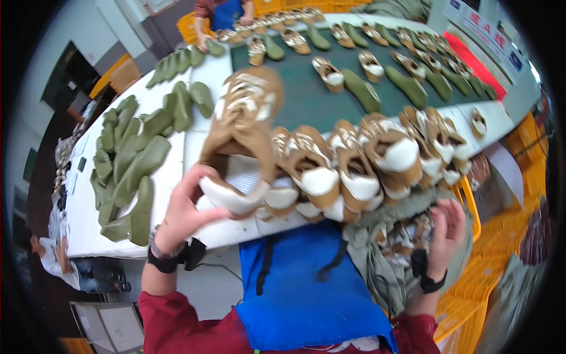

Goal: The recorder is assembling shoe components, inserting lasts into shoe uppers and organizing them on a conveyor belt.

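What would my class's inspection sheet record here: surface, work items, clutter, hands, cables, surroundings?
Surface: white table, with a green panel toward its far side.
Work items: raised tan shoe; row of similar shoes along near edge; green foot-shaped forms at left.
Clutter: grey-green bag of jumbled pieces at near edge.
Hands: left hand grips the raised tan shoe by its heel; right hand open at the bag's right side, contact unclear.
Cables: thin dark cord below the table's near edge.
Surroundings: yellow crates at right; person in blue apron across the table.
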`<action>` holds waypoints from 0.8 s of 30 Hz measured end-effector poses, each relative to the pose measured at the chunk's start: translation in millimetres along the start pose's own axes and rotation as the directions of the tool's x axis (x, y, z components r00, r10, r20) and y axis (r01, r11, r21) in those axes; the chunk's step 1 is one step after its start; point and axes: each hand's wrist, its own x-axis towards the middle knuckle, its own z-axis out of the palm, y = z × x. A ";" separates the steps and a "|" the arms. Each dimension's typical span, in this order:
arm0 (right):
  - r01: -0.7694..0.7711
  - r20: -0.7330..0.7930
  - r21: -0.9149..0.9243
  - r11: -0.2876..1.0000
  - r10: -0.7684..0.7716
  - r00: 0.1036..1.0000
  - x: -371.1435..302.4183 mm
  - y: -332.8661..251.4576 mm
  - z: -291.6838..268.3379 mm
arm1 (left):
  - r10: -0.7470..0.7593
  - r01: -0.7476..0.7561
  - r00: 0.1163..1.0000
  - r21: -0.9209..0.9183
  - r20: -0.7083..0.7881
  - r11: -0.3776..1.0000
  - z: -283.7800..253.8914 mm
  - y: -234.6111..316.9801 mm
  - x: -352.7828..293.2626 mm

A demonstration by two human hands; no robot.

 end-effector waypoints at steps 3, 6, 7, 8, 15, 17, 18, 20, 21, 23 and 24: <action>-0.242 -0.169 -0.086 0.966 0.225 0.959 5.0 68.6 -54.2 | -0.142 0.161 0.977 0.114 -0.157 0.980 -70.6 -27.2 36.5; -0.434 -0.229 -0.055 0.899 0.412 0.882 -16.9 158.2 -111.9 | -0.116 0.130 0.960 0.039 -0.255 0.991 -123.9 -51.2 118.5; -0.472 -0.247 -0.099 0.876 0.438 0.864 -25.0 182.1 -122.4 | -0.090 0.131 0.912 0.076 -0.401 0.988 -145.7 -58.9 154.6; -0.508 -0.261 -0.144 0.849 0.463 0.847 -33.1 204.8 -131.3 | -0.058 0.140 0.839 0.111 -0.540 0.984 -171.5 -70.9 187.7; -0.813 -0.071 -0.313 0.491 0.841 0.536 -75.3 314.4 -156.1 | 0.125 0.230 0.919 0.767 -0.373 0.599 -177.8 -144.6 244.1; -0.549 0.012 -0.723 0.419 0.803 0.597 -86.8 364.4 -163.6 | 0.031 0.164 0.968 0.717 -0.250 0.678 -137.7 -118.0 217.9; -0.437 0.090 -0.772 0.461 0.760 0.643 -87.4 376.6 -154.2 | 0.065 0.105 0.978 0.740 -0.196 0.664 -125.2 -110.0 201.3; -0.582 0.090 -0.735 0.348 0.901 0.425 -95.3 416.2 -128.7 | 0.056 0.047 0.992 0.734 -0.116 0.678 -84.0 -66.4 163.3; -0.378 0.114 -0.850 0.367 0.829 0.548 -108.2 433.0 -107.0 | 0.088 -0.008 0.994 0.730 -0.071 0.684 -66.9 -54.3 143.7; -0.709 0.207 -0.613 0.348 0.937 0.281 -121.7 432.9 -41.9 | -0.058 0.020 0.998 0.709 0.030 0.705 -25.9 -17.6 108.8; -0.678 0.194 -0.616 0.400 0.912 0.362 -131.4 422.0 -19.0 | -0.135 0.034 0.986 0.666 0.100 0.745 -3.3 -3.3 98.3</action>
